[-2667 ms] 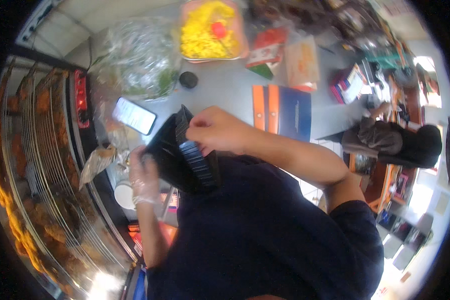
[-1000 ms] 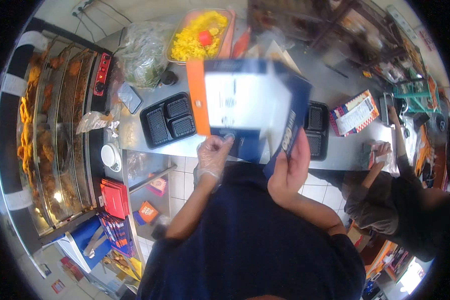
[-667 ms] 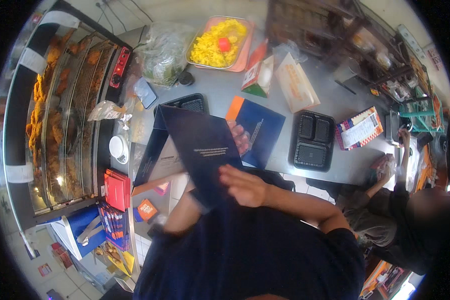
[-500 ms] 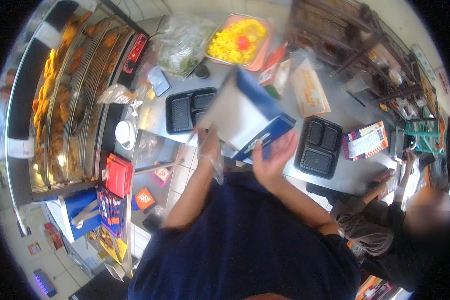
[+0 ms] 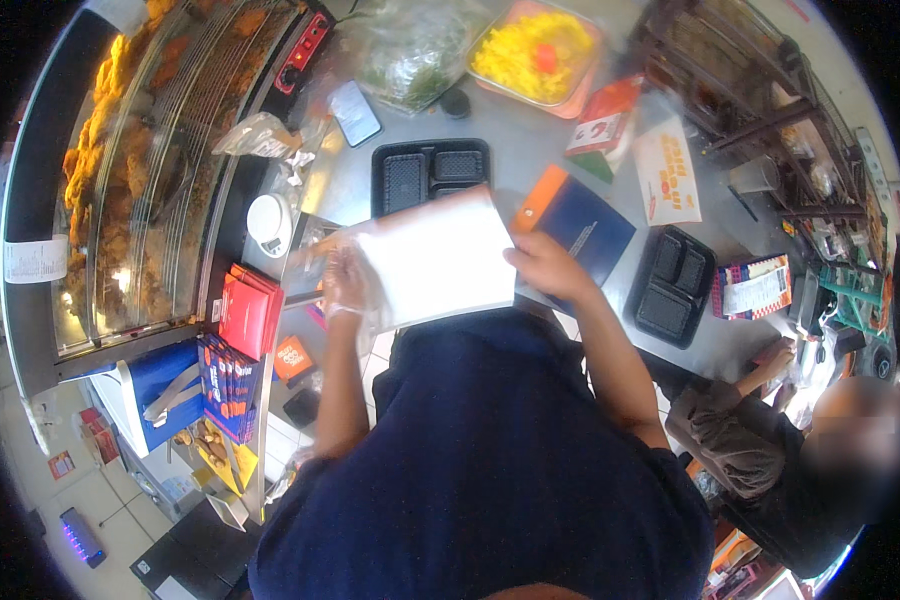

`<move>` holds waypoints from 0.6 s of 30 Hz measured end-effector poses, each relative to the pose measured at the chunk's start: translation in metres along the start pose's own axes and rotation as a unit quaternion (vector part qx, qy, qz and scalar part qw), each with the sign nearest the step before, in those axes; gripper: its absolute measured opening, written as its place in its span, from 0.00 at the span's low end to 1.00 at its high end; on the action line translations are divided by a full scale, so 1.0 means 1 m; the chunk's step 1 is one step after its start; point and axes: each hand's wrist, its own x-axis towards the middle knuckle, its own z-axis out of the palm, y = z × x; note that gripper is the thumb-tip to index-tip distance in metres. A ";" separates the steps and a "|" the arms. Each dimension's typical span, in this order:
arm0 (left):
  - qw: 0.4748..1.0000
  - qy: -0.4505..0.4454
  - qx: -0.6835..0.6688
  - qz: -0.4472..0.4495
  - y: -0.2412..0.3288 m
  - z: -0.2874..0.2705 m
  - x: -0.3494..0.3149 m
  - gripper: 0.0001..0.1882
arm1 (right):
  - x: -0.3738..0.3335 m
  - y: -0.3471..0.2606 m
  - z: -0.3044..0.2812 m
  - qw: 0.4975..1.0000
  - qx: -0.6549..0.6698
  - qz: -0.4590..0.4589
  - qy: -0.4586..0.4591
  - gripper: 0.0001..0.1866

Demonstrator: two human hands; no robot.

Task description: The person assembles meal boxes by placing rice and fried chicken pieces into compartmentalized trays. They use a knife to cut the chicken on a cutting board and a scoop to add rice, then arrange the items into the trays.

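A flattened cardboard carton, its bare white face (image 5: 440, 262) up, lies across both my hands in front of my chest. My left hand (image 5: 344, 288), in a clear plastic glove, is at the carton's left end; its fingers are blurred but appear closed on it. My bare right hand (image 5: 552, 266) pinches the right edge, thumb on top. Just beyond that hand, a dark blue carton with an orange band (image 5: 595, 228) rests on the steel table (image 5: 530, 150). Behind the white face sits a black compartment tray (image 5: 402, 178), partly covered.
Another black tray (image 5: 673, 285) and a patterned box (image 5: 752, 288) are at right. Yellow food fills a pan (image 5: 570, 98) at the back, near a plastic bag (image 5: 410, 60) and phone (image 5: 354, 113). A heated display case (image 5: 145, 190) stands left; a co-worker (image 5: 740, 435) is at right.
The carton in my hands has turned from a tilted blue-and-white shape to a white face lying flatter. A blue carton with an orange band now shows on the table. My view has shifted.
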 end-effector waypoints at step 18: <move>0.945 0.136 0.262 0.140 0.055 -0.114 0.061 0.24 | 0.090 0.028 -0.006 0.853 0.079 -0.127 0.500 0.16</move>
